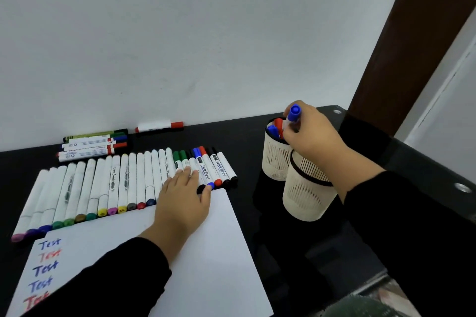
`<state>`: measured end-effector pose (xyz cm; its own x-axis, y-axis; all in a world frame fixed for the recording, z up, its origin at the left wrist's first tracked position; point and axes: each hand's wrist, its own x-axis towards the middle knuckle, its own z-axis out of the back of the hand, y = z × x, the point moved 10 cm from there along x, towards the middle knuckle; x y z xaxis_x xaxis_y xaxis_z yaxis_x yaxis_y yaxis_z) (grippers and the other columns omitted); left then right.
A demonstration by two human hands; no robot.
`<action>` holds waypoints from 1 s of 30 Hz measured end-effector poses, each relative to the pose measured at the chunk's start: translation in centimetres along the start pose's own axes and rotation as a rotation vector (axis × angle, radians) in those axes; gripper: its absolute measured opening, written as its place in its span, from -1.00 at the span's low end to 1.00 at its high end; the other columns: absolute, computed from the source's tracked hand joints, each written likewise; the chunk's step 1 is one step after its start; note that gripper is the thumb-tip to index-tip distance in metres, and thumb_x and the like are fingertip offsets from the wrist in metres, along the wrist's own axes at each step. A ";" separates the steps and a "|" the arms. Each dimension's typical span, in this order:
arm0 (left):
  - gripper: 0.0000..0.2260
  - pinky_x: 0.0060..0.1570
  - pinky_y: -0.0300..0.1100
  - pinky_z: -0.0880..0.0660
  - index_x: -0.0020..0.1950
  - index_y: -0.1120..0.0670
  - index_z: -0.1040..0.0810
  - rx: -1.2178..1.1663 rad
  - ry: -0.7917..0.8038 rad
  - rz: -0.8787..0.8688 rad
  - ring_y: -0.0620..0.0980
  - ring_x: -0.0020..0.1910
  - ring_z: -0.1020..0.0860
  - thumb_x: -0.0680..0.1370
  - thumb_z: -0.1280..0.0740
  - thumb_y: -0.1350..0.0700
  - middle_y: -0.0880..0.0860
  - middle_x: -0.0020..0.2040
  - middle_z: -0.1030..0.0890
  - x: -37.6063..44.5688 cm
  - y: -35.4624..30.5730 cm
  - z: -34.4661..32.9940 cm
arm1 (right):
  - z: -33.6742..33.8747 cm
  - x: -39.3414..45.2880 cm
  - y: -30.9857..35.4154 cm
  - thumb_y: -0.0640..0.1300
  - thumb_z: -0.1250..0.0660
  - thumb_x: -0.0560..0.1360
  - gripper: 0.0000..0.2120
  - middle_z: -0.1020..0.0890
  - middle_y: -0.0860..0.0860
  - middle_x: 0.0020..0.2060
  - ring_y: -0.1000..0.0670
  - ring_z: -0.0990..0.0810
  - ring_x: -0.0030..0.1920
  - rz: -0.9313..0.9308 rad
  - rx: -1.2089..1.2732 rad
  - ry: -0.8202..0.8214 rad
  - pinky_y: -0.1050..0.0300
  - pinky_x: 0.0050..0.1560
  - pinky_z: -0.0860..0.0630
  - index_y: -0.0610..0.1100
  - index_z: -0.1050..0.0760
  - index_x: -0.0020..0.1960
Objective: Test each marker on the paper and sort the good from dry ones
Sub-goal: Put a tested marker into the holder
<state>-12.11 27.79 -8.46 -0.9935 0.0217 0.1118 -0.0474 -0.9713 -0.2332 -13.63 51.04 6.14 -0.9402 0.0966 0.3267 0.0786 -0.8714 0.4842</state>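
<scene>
The right hand [309,131] grasps a blue-capped marker [294,113] over the far cup [275,159]; lowering it straight avoids jamming. The left hand [184,195], fingers released, steadies the paper [206,252].

A long row of white-barrelled markers with coloured caps [123,183] spans the black tabletop [247,136] along the far edge of the white paper sheet [219,252], barring a low pass to the wall. Behind it lie a stack of whiteboard markers [95,147] and a lone red-capped marker [159,126]. Bare tabletop runs between the row and two cream mesh pen cups [304,188], which touch and block the right side.
</scene>
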 end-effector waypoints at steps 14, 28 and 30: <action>-0.39 0.42 -0.10 -0.09 0.46 0.12 -0.29 -0.070 -0.122 -0.017 0.05 0.47 -0.20 0.51 0.06 -0.16 0.08 0.48 -0.26 -0.1 0.4 0.1 | -1.0 3.0 -1.4 -0.04 -0.20 0.57 -0.87 -0.49 0.03 -0.26 0.07 -0.44 -0.26 -0.072 0.001 0.046 0.18 -0.31 -0.30 -0.11 -0.39 0.00; -0.52 0.44 -0.16 -0.02 0.51 0.07 -0.18 -0.059 -0.107 -0.003 -0.02 0.50 -0.10 0.62 -0.05 -0.08 0.01 0.52 -0.16 0.2 0.5 0.1 | -2.3 3.0 -1.2 -0.03 -0.25 0.53 -0.77 -0.54 -0.02 -0.13 -0.01 -0.50 -0.13 -0.117 -0.046 0.186 0.14 -0.18 -0.37 -0.13 -0.47 0.11; -0.52 0.44 -0.15 -0.03 0.50 0.07 -0.19 -0.066 -0.109 -0.003 -0.02 0.50 -0.10 0.62 -0.06 -0.08 0.02 0.52 -0.17 0.1 0.5 0.0 | -2.1 3.0 -1.4 -0.10 -0.31 0.50 -0.75 -0.53 -0.02 -0.05 -0.02 -0.51 -0.09 -0.114 0.018 0.152 0.15 -0.18 -0.39 -0.10 -0.40 0.15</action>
<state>-12.24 27.29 -8.56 -0.9764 -0.0047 0.2158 -0.0606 -0.9535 -0.2952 -17.27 51.53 4.76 -0.9825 0.1197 0.1428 -0.0272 -0.8503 0.5256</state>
